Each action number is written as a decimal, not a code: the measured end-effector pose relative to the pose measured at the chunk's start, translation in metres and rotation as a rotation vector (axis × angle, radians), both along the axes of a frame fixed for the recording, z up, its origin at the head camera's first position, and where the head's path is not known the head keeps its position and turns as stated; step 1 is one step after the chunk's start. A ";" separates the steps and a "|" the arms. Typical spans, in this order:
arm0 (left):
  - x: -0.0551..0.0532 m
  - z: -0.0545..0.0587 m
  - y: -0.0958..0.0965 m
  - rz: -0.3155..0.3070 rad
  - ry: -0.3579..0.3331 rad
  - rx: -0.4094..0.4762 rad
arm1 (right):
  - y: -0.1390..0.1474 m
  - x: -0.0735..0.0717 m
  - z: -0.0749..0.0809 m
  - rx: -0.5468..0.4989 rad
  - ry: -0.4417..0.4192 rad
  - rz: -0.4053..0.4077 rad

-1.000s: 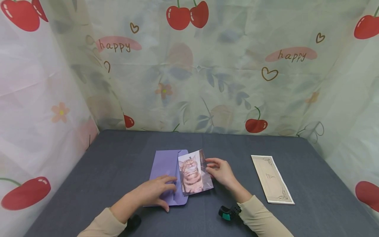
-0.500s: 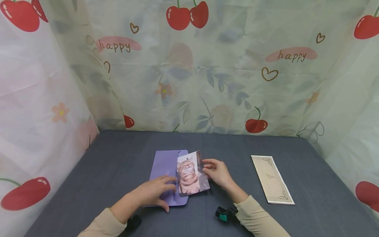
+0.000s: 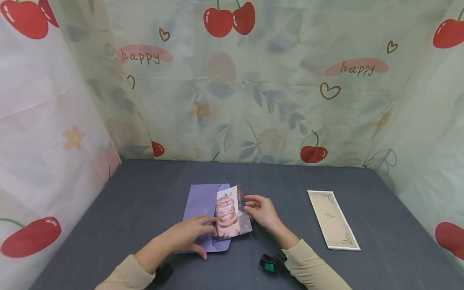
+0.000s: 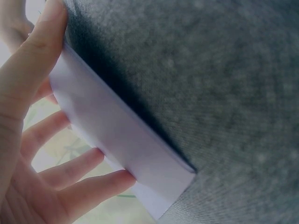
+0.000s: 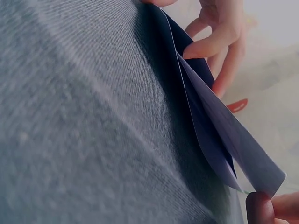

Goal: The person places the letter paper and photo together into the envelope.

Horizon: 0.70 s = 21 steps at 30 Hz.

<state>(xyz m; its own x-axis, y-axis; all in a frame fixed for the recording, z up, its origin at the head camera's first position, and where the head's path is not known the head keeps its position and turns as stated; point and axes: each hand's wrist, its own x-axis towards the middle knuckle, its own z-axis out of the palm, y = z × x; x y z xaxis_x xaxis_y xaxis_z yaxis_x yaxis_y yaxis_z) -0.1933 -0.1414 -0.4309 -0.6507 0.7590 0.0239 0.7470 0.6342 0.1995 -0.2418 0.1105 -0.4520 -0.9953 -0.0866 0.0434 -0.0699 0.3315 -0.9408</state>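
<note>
A purple envelope (image 3: 203, 196) lies on the dark cloth with its flap side to the right. My left hand (image 3: 186, 233) rests on it, fingers spread, thumb by the near edge. In the left wrist view, the fingertips touch the pale purple paper (image 4: 112, 126). Between thumb and fingers, my right hand (image 3: 262, 211) pinches the right edge of a cat photo card (image 3: 227, 217). That card slants over the envelope's right part, its left edge at the opening by my left fingertips. The right wrist view shows the card (image 5: 245, 147) tilted up from the envelope's flap (image 5: 203, 135).
A long cream card with ornate corners (image 3: 333, 219) lies to the right on the dark tablecloth (image 3: 152, 189). Black wrist devices hang under both wrists, the right one (image 3: 270, 262) with a green part. Cherry-printed curtains (image 3: 239, 92) enclose the back and sides.
My right hand has moved left with the photo card, bringing the card further over the envelope toward my left fingers. My left hand and the envelope have stayed in place.
</note>
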 end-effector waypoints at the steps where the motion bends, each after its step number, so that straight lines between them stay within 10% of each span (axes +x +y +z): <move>1: 0.000 0.000 0.000 -0.003 0.003 0.000 | -0.001 0.000 -0.001 -0.002 -0.003 -0.001; 21: 0.000 0.002 0.001 0.000 -0.008 -0.011 | -0.018 0.002 -0.005 -0.042 0.012 0.055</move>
<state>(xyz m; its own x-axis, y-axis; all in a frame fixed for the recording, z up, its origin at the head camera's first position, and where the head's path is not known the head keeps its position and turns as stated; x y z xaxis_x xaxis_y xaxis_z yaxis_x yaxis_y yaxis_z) -0.1928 -0.1403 -0.4287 -0.6507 0.7593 0.0100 0.7455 0.6363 0.1985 -0.2399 0.0927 -0.4571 -0.9886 -0.1386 0.0597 -0.0978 0.2871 -0.9529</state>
